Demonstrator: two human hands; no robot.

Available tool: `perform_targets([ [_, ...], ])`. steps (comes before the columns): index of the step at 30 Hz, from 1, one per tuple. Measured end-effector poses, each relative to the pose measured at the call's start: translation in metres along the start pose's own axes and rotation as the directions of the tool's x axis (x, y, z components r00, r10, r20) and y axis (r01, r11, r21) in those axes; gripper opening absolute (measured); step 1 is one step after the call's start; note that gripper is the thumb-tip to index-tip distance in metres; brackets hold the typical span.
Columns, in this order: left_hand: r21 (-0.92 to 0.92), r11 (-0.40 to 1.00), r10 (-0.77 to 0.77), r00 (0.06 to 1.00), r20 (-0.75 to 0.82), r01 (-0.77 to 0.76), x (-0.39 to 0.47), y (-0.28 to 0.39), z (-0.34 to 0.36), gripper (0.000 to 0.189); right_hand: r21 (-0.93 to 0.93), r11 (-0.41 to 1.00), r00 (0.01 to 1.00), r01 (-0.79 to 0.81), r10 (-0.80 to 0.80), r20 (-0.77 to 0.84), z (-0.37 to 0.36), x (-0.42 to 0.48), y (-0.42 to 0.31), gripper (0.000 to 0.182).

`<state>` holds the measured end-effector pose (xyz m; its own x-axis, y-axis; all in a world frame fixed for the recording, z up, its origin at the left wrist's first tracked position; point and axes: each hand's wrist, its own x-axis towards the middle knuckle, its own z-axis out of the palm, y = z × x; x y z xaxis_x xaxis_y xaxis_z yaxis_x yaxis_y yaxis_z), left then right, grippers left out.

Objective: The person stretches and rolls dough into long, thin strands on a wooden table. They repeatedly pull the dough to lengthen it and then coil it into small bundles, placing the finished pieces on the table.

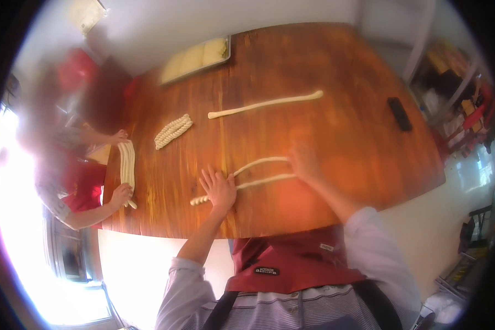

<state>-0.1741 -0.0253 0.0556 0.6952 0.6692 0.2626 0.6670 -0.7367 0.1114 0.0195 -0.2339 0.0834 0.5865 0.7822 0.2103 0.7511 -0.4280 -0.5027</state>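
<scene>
A long dough rope (268, 177) lies on the wooden table in front of me, its two strands running side by side with a gap between them. Its left end is twisted into a short coil. My left hand (219, 190) rests palm down across the strands just right of that coil, fingers spread. At the strands' right ends is my right hand (306, 164), blurred by motion; its fingers are hard to make out. Beyond my hands lies a single straight dough rope (266, 105). A finished-looking twisted dough braid (173, 131) sits farther left.
At the table's (354, 82) left edge, a co-worker's hands (121, 194) touch several parallel dough strands (127, 163). A metal tray (229, 48) of dough pieces (196, 57) stands at the far edge. A dark oblong object (399, 114) lies toward the right edge.
</scene>
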Motion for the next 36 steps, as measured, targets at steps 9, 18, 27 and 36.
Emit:
perform_targets([
  [9,-0.395,0.909,0.220,0.959,0.180,-0.134,-0.089,0.007,-0.026,0.050,0.163,0.986,0.987,0.029,-0.054,0.152,-0.007,-0.044,0.013,0.018],
  [18,-0.311,0.857,0.483,0.851,0.205,-0.412,-0.107,0.004,-0.039,0.056,0.043,0.926,0.927,0.374,-0.374,-0.022,-0.002,-0.080,-0.001,0.016],
  [27,-0.141,0.948,0.304,0.945,0.125,-0.286,-0.020,0.023,-0.006,0.052,-0.069,0.965,0.959,0.252,-0.259,-0.119,0.012,-0.026,-0.011,0.016],
  [36,-0.346,0.938,0.094,0.979,0.180,-0.026,-0.035,0.034,-0.005,0.052,-0.089,0.959,0.931,0.270,-0.284,-0.230,0.027,-0.012,-0.005,0.013],
])
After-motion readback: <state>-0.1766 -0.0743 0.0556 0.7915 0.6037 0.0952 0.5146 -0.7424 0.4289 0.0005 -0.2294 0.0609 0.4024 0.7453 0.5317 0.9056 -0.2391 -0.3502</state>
